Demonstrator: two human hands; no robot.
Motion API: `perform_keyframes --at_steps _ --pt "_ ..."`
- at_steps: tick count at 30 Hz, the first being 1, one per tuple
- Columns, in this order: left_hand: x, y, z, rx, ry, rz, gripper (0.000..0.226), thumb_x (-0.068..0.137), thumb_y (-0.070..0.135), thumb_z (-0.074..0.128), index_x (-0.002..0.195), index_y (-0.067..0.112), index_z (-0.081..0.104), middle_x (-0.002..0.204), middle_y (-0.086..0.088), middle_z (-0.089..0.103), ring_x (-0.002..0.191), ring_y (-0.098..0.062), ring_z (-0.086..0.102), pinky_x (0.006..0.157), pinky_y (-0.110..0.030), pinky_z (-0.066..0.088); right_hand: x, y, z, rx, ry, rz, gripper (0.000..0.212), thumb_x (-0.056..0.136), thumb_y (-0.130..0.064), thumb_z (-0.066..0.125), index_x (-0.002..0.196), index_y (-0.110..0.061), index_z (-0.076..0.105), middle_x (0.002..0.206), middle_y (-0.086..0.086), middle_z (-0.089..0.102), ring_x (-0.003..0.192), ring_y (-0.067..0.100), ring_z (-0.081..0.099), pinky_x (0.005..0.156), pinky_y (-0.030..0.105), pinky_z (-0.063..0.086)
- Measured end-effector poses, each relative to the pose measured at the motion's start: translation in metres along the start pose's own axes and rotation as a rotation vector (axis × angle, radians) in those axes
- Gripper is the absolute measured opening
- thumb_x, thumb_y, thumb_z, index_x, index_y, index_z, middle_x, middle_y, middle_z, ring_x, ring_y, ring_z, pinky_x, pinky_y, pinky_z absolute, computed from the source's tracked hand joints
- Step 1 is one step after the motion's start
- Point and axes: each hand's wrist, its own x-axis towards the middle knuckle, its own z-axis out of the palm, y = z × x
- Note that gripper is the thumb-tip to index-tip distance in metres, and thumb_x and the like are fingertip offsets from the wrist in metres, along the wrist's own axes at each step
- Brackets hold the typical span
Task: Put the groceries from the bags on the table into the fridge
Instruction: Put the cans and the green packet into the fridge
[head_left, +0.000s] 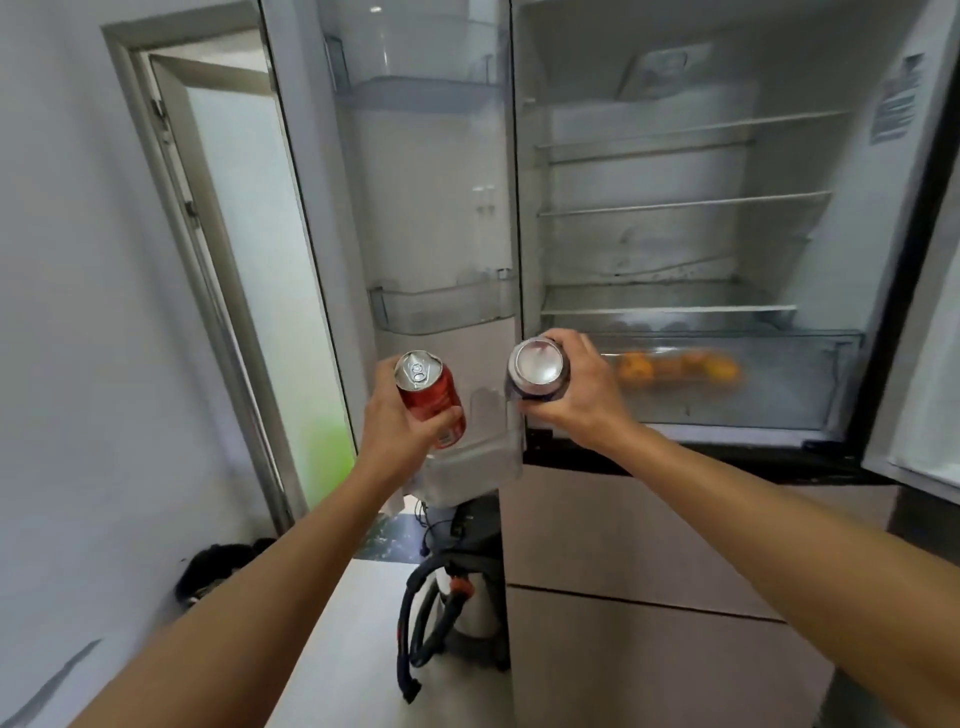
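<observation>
White walls and a pale doorway (249, 260) stand to the left of the open fridge (779, 156), whose door is swung wide and whose wire shelves look bare. In the clear drawer (789, 384) at the bottom of the compartment lie some orange fruits (675, 366), blurred. A vacuum cleaner (452, 597) sits on the floor below the door. The bags and their surface are out of sight.

The step in hand appears to be stowing drinks: the person stands before the fridge with both arms out and a can in each hand.

The left grip (400, 421) is curled round a red can (428, 397), thumb across the front and fingers behind. The can tilts with its pull-tab top towards the camera, held over the lowest door bin (472, 452). The right grip (582, 384) wraps a dark can (537, 371) from the side. That can's silver end faces the camera, at the near edge of the compartment just left of the drawer.

Neither can is set down yet. The next move likely calls for righting each can and lowering it upright into a door bin or onto a shelf. The grip should loosen only once the base sits flat.
</observation>
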Motion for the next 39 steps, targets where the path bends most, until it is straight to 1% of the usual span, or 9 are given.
perform_keyframes --at_steps 5,8,12,17,20,25,29,35,39 --pt "0.01 -0.005 0.017 0.116 0.102 -0.047 0.078 0.065 0.015 0.086 0.128 0.018 0.039 0.119 -0.004 0.057 0.104 -0.018 0.056 0.088 -0.026 0.044 0.026 0.023 0.032 0.141 -0.109 -0.016 0.073 0.059 -0.029 0.091 0.119 -0.024 0.051 0.113 -0.004 0.057 0.099 0.012 0.056 0.082 0.026 0.047" --pt "0.017 -0.008 0.02 0.167 0.059 -0.072 0.081 0.066 0.012 0.086 0.132 0.017 0.038 0.118 0.001 0.053 0.106 -0.014 0.053 0.088 -0.023 0.042 0.038 0.029 0.05 0.102 -0.184 0.004 0.078 0.054 -0.037 0.09 0.122 -0.028 0.051 0.113 -0.004 0.063 0.102 0.014 0.059 0.084 0.031 0.049" --pt "0.027 -0.02 0.026 0.353 -0.037 -0.103 0.081 0.063 0.015 0.087 0.129 0.018 0.041 0.121 -0.004 0.051 0.11 -0.02 0.053 0.095 -0.032 0.048 0.051 0.034 0.068 -0.092 -0.294 0.056 0.073 0.056 -0.035 0.087 0.119 -0.024 0.052 0.109 -0.001 0.065 0.099 0.022 0.061 0.079 0.033 0.05" --pt "0.034 -0.032 0.031 0.513 -0.145 -0.196 0.081 0.058 0.023 0.09 0.123 0.016 0.043 0.119 -0.008 0.052 0.105 -0.025 0.054 0.086 -0.032 0.049 0.063 0.038 0.085 -0.253 -0.439 0.064 0.063 0.06 -0.033 0.086 0.109 -0.02 0.048 0.101 0.0 0.057 0.093 0.025 0.059 0.07 0.033 0.048" --pt "0.039 -0.032 0.031 0.589 -0.221 -0.204 0.081 0.061 0.024 0.089 0.126 0.014 0.04 0.12 -0.01 0.053 0.105 -0.026 0.054 0.086 -0.036 0.05 0.065 0.038 0.091 -0.294 -0.493 -0.006 0.078 0.063 -0.034 0.084 0.129 -0.026 0.044 0.113 0.0 0.06 0.101 0.026 0.061 0.076 0.035 0.051" --pt "0.049 -0.03 0.032 0.77 -0.39 -0.186 0.065 0.069 0.019 0.083 0.122 0.009 0.046 0.12 -0.013 0.055 0.105 -0.03 0.056 0.086 -0.041 0.052 0.071 0.038 0.099 -0.404 -0.534 -0.066 0.065 0.067 -0.041 0.082 0.122 -0.028 0.05 0.114 -0.003 0.06 0.1 0.022 0.058 0.077 0.034 0.049" --pt "0.056 -0.033 0.03 0.882 -0.455 -0.164 0.053 0.074 0.019 0.078 0.118 0.009 0.05 0.119 -0.014 0.054 0.104 -0.03 0.056 0.085 -0.037 0.05 0.077 0.037 0.104 -0.485 -0.545 -0.076 0.068 0.068 -0.046 0.081 0.125 -0.025 0.051 0.121 -0.001 0.054 0.104 0.022 0.055 0.075 0.032 0.045" --pt "0.058 -0.039 0.029 0.966 -0.451 -0.021 0.051 0.079 0.019 0.075 0.122 0.007 0.052 0.125 -0.015 0.045 0.105 -0.031 0.055 0.089 -0.037 0.048 0.071 0.037 0.098 -0.563 -0.509 -0.146 0.072 0.074 -0.048 0.077 0.135 -0.023 0.046 0.134 0.001 0.045 0.117 0.021 0.049 0.084 0.037 0.05" --pt "0.05 -0.034 0.021 0.902 -0.356 0.069 0.039 0.082 0.023 0.071 0.117 0.009 0.059 0.12 -0.012 0.05 0.104 -0.029 0.054 0.089 -0.04 0.049 0.062 0.034 0.085 -0.537 -0.414 -0.121 0.055 0.084 -0.041 0.069 0.133 -0.023 0.05 0.129 0.001 0.052 0.112 0.022 0.054 0.078 0.032 0.043"
